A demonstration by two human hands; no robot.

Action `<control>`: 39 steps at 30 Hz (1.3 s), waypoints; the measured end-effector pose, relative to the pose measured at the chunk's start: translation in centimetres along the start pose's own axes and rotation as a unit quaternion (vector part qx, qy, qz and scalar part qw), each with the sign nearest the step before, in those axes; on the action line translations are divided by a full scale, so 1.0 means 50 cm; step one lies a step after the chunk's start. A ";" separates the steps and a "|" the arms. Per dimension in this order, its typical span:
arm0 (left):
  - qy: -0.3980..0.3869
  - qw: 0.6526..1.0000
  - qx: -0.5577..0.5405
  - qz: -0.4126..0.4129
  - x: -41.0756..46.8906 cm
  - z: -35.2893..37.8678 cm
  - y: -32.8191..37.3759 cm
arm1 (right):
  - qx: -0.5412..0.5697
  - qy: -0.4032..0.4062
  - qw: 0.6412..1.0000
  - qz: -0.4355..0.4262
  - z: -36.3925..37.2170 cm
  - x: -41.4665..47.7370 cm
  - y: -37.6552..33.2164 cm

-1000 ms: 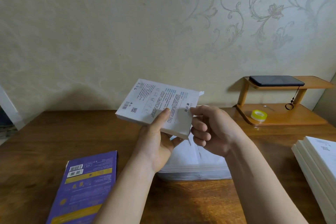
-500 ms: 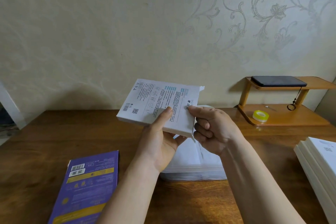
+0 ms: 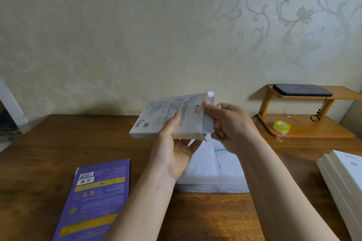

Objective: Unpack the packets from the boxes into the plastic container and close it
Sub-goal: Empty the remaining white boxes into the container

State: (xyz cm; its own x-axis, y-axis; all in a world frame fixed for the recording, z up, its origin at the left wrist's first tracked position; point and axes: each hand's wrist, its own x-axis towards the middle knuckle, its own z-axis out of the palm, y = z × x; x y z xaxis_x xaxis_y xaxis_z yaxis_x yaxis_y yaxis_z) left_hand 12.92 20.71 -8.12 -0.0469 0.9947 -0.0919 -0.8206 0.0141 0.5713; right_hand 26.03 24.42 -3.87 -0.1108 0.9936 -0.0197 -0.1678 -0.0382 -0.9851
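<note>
Currently, head view: left grip (image 3: 172, 154) clasps white box (image 3: 168, 119) from below, thumb on top, above plastic container (image 3: 211, 184) on counter (image 3: 58, 143). Box long axis runs left-right. Its open end faces the nearer right grip (image 3: 231, 125), which pinches end flap (image 3: 208, 123) (possibly a packet edge). Count: one held box, one purple box (image 3: 94, 197), roughly three stacked boxes (image 3: 344, 178).
</note>
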 end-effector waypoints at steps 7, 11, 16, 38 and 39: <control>0.022 0.996 -0.082 0.034 -0.002 -0.003 0.018 | -0.119 0.010 0.993 -0.002 0.047 0.020 -0.082; 0.034 0.994 -0.096 0.051 0.012 -0.022 0.034 | -0.047 0.034 0.998 0.002 0.048 0.014 -0.113; 0.045 0.991 -0.122 0.031 0.023 -0.043 0.053 | 0.054 0.090 0.994 -0.031 -0.023 0.009 -0.114; 0.024 0.998 -0.042 0.044 0.027 -0.044 0.022 | -0.318 0.123 0.903 -0.262 -0.156 -0.009 -0.013; 0.025 0.998 -0.041 0.041 0.027 -0.043 0.020 | -0.307 0.121 0.910 -0.250 -0.156 -0.005 -0.006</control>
State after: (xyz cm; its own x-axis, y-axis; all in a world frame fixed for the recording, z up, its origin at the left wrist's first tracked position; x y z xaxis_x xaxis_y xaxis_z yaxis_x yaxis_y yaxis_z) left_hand 10.82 21.84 -9.43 -0.1429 0.9858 -0.0885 -0.8561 -0.0783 0.5109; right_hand 33.73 24.99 -4.92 0.0610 0.8681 0.4927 0.4497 0.4168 -0.7900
